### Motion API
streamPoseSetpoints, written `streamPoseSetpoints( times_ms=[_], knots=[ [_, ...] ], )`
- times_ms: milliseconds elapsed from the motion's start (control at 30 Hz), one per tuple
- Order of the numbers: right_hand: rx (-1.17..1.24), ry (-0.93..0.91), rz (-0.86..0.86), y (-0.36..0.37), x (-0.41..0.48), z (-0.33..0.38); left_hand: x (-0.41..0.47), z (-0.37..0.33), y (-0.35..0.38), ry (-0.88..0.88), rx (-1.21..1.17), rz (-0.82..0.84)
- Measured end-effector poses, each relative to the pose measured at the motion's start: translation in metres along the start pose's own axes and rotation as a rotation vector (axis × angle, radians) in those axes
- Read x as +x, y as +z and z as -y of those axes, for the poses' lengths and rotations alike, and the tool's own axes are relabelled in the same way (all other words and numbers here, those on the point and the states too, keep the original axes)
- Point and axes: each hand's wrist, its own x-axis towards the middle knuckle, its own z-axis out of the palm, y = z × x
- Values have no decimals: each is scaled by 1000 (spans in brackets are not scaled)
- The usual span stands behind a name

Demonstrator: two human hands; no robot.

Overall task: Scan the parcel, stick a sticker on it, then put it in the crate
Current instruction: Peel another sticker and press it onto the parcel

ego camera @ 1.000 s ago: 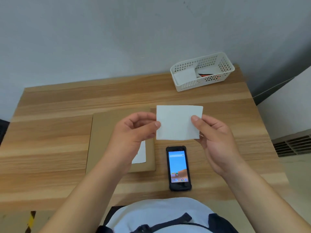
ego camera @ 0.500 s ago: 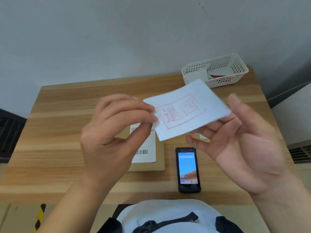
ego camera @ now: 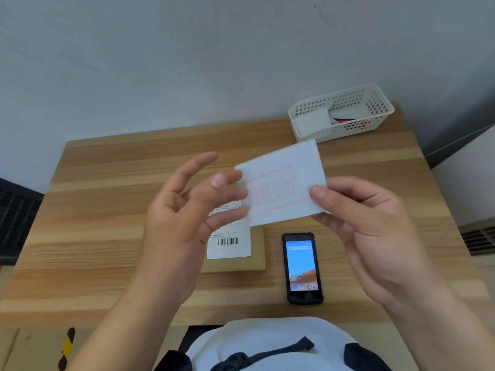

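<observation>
Here, the sticker step of the task is in hand.
Sticker: a white sheet (ego camera: 284, 188) with a red stamped frame, held above the surface (ego camera: 107, 210), at 12 o'clock from the phone (ego camera: 302, 266).
Right hand: the right hand (ego camera: 375, 226) pinches the sheet's right edge between thumb and fingers.
Left hand: the left hand (ego camera: 184, 210) is spread open, its fingertips at the sheet's left edge, gripping nothing firmly.
Parcel: a flat brown parcel (ego camera: 241, 261) lies on the surface under the hands, its barcode label (ego camera: 229, 243) facing up.
Risk: peeled with one loose hand, the sheet may curl and stick to itself or to a finger; laid carelessly, it could cover the barcode.
Basket: a white perforated basket (ego camera: 340, 113) at 1 o'clock holds white sheets and something red and black, unclear.
Crate: not in view.
</observation>
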Motion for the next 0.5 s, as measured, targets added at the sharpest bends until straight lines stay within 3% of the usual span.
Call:
streamPoseSetpoints(
  times_ms=[167,333,500],
  knots=[
    [-90,-7,103,-3,-7,1,2,9,-1,-7,268,-33],
    [-111,-16,136,-8,-7,2,3,13,-2,-98,278,71],
    [-111,1,107,-10,-5,-5,0,14,3,-166,72,74]
  ],
)
